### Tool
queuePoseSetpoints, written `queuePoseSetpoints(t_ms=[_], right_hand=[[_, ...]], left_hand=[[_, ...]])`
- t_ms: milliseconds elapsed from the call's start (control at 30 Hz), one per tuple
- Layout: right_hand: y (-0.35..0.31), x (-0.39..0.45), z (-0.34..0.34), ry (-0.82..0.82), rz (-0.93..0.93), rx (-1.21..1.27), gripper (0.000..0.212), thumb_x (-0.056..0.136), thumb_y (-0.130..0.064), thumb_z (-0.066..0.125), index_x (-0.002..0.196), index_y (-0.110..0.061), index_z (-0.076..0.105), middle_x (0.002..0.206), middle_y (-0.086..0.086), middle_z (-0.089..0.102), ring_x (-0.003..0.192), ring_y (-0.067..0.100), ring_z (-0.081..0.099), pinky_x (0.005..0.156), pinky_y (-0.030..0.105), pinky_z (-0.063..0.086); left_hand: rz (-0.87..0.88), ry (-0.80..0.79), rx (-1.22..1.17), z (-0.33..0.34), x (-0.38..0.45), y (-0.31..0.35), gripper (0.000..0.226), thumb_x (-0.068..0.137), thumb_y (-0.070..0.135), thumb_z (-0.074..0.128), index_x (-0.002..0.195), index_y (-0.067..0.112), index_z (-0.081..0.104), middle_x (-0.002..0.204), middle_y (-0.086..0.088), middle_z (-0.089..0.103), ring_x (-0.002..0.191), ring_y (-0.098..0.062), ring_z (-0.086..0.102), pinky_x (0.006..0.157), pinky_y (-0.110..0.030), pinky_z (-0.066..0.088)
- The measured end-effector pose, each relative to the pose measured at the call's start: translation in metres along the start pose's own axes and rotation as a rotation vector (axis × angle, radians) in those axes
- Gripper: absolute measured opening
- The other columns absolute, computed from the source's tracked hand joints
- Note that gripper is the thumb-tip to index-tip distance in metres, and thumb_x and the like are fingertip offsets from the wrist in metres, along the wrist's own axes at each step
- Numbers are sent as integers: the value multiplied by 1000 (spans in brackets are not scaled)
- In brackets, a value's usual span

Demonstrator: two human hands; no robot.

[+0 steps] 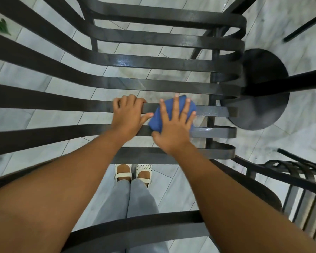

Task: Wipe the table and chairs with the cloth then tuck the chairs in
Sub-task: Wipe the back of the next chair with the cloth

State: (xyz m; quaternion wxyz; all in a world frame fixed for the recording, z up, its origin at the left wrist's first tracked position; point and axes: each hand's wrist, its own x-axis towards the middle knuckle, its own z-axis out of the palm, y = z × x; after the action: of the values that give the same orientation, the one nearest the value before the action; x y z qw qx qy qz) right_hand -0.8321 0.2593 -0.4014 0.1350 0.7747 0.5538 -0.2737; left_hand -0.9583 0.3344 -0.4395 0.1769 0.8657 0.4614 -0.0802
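While gripping a slat, left hand (129, 114) — right hand (173, 128) flat, fingers spread, on blue cloth (159, 119).

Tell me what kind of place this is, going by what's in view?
Probably a cafe or patio dining area, though I can't be sure. A black slatted metal chair stands on pale grey marble-look floor tiles, beside a round black pedestal table base. A second slatted chair sits at right.

Two hands are showing, a left hand (129, 114) and a right hand (173, 128). One blue cloth (169, 114) is lying under the right. Two slatted chairs (153, 64) (299, 172), one round table base (259, 88) and two white shoes (123, 172) (144, 172) are showing.
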Motion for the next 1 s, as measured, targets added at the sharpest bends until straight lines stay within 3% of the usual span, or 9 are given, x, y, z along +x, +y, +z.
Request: queuePoseSetpoints(t_ms=[100, 233, 333, 433, 567, 800, 933, 1000], right_hand=[[-12, 1, 8, 42, -29, 34, 89, 83, -46, 50, 150, -30, -7, 154, 10, -25, 138, 40, -28, 106, 59, -19], [20, 0, 3, 59, -13, 16, 86, 85, -44, 49, 149, -33, -7, 155, 10, -22, 139, 39, -25, 110, 61, -13], [59, -3, -7, 33, 117, 19, 86, 87, -40, 48, 149, -32, -12, 154, 10, -27, 138, 39, -27, 109, 58, -14], [95, -5, -20, 18, 295, 77, 91, 87, -31, 56, 149, -31, -10, 154, 10, -26, 139, 40, -24, 111, 58, -7], [86, -3, -28, -40, 477, 78, 98, 86, -26, 60, 149, -25, -14, 152, 15, -29, 138, 45, -21, 112, 57, 1], [-30, -12, -14, -237, 39, 57, 101, 84, -11, 54, 145, -24, -25, 147, 9, -41, 131, 44, -36, 107, 63, -10], [-28, -18, -13, -291, 46, 8, 101, 86, -7, 56, 145, -28, -24, 147, 3, -42, 133, 41, -35, 109, 62, -1], [-3, -24, -18, -315, 120, -39, 108, 84, -7, 62, 145, -27, -25, 146, 4, -42, 133, 42, -33, 111, 63, 4]], left_hand=[[37, 32, 12, 5, 2, 13, 46, 84, 42, 36, 102, 9, 64, 87, -13, 59, 79, -34, 57, 80, -37, 23], [52, 76, -17, 5, 2, 9, 47, 88, 46, 40, 108, 9, 62, 93, -15, 57, 84, -35, 54, 83, -37, 23], [28, 38, -62, 5, 2, 11, 45, 92, 43, 48, 121, 10, 56, 106, -16, 54, 99, -35, 48, 92, -39, 22], [26, 61, -67, 5, 1, 10, 45, 93, 42, 47, 125, 10, 53, 111, -15, 52, 103, -34, 45, 94, -39, 21], [12, 49, -55, 7, 2, 11, 45, 93, 42, 48, 125, 10, 53, 111, -16, 52, 102, -35, 45, 94, -40, 21], [-14, 7, -52, 3, 2, 13, 37, 94, 30, 47, 127, 13, 48, 116, -14, 48, 106, -32, 42, 95, -40, 20], [4, 27, -50, 6, 2, 11, 39, 95, 35, 37, 124, 12, 51, 113, -15, 50, 104, -33, 44, 93, -40, 20], [9, 23, -48, 3, 2, 11, 42, 95, 40, 44, 123, 10, 52, 112, -17, 51, 103, -35, 44, 94, -42, 21]])
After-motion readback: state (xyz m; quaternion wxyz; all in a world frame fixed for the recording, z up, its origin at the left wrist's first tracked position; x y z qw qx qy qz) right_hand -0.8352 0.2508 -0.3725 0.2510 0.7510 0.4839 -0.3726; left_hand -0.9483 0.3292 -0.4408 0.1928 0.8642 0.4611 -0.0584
